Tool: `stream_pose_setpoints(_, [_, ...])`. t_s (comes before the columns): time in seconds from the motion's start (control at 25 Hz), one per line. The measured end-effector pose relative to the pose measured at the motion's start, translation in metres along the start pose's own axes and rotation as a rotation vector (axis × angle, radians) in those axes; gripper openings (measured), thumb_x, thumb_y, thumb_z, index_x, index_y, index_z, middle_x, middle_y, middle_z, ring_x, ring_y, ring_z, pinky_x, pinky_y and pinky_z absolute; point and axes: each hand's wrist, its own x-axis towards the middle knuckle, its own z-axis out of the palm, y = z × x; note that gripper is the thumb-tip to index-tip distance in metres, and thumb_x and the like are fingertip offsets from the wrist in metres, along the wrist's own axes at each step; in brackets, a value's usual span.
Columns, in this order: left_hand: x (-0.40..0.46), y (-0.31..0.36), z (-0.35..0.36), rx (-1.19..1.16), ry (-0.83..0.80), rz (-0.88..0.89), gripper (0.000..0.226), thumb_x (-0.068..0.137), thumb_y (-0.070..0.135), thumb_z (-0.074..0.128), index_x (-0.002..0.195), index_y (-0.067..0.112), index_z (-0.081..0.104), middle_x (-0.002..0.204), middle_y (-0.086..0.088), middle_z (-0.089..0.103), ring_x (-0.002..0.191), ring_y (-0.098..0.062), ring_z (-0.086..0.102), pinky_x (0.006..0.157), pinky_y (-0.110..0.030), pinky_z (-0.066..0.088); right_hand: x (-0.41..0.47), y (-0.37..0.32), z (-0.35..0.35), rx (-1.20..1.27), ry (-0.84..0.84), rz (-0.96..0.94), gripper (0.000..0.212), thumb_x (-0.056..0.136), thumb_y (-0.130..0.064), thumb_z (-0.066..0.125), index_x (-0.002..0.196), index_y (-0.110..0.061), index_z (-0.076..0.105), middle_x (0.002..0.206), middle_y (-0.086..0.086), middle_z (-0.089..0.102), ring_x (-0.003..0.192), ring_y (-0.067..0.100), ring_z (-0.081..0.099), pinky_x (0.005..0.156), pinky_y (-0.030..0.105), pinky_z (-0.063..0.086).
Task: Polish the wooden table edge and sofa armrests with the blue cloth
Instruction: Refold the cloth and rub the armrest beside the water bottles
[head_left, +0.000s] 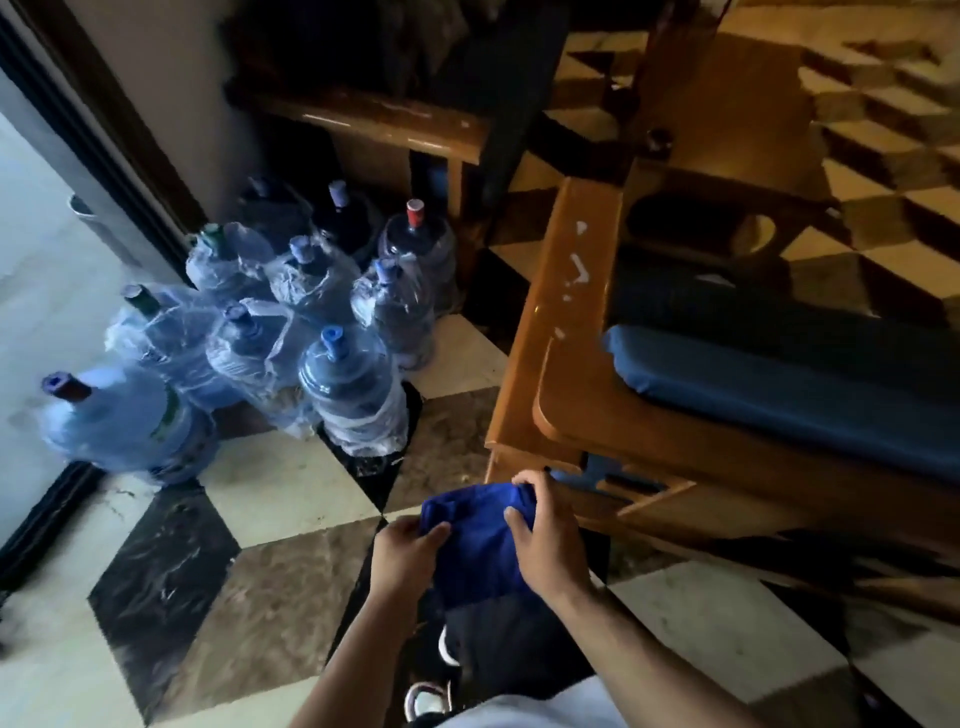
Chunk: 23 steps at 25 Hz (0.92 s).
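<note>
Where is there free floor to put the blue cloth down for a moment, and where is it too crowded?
Both the left hand and the right hand hold the blue cloth. The checkered floor lies bare left of the hands, below the water bottles. The sofa armrest top also looks free. The bottle cluster by the doorway is crowded.

Left edge blurs the nearest water bottle (124, 423); blue cloth (480, 540) partly hidden under both hands; forearms cut off at bottom.
</note>
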Motion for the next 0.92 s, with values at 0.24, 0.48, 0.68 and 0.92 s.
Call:
stream_pose_setpoints(0.24, [0.145, 0.073, 0.027, 0.234, -0.151, -0.042, 0.017, 0.084, -0.009, 0.065, 0.090, 0.005, 0.072, 0.096, -0.027, 0.074, 0.086, -0.033, 0.070, 0.081, -0.064, 0.058, 0.125, 0.001, 0.047, 0.030, 0.133, 0.265, 0.022, 0.097, -0.001, 0.055, 0.109, -0.008, 0.073, 0.118, 0.015, 0.067, 0.112, 0.035, 0.063, 0.099, 0.040, 0.046])
stream_pose_setpoints(0.48, [0.238, 0.118, 0.073, 0.267, -0.326, -0.191, 0.027, 0.086, -0.010, 0.059, 0.099, 0.013, 0.064, 0.097, -0.018, 0.071, 0.080, -0.030, 0.070, 0.066, -0.047, 0.061, 0.184, -0.017, 0.080, -0.191, 0.307, 0.264, 0.045, 0.087, -0.001, 0.064, 0.132, -0.008, 0.065, 0.131, 0.021, 0.058, 0.117, 0.041, 0.060, 0.096, 0.047, 0.053])
stream_pose_setpoints(0.68, [0.304, 0.100, 0.132, 0.265, -0.606, -0.256, 0.023, 0.087, -0.013, 0.062, 0.104, 0.004, 0.063, 0.089, -0.011, 0.072, 0.068, -0.018, 0.072, 0.050, -0.029, 0.056, 0.204, 0.003, 0.124, -0.450, 0.432, 0.494, 0.068, 0.077, 0.001, 0.075, 0.143, -0.005, 0.057, 0.143, 0.023, 0.053, 0.131, 0.042, 0.054, 0.109, 0.045, 0.044])
stream_pose_setpoints(0.92, [0.360, 0.093, 0.157, 0.278, -0.823, -0.304, 0.037, 0.077, -0.020, 0.063, 0.109, 0.000, 0.059, 0.094, -0.012, 0.069, 0.073, -0.017, 0.074, 0.054, -0.029, 0.057, 0.227, -0.003, 0.177, -0.323, 0.719, 0.632, 0.054, 0.095, -0.015, 0.065, 0.147, -0.013, 0.051, 0.166, 0.009, 0.028, 0.156, 0.029, 0.020, 0.116, 0.057, 0.038])
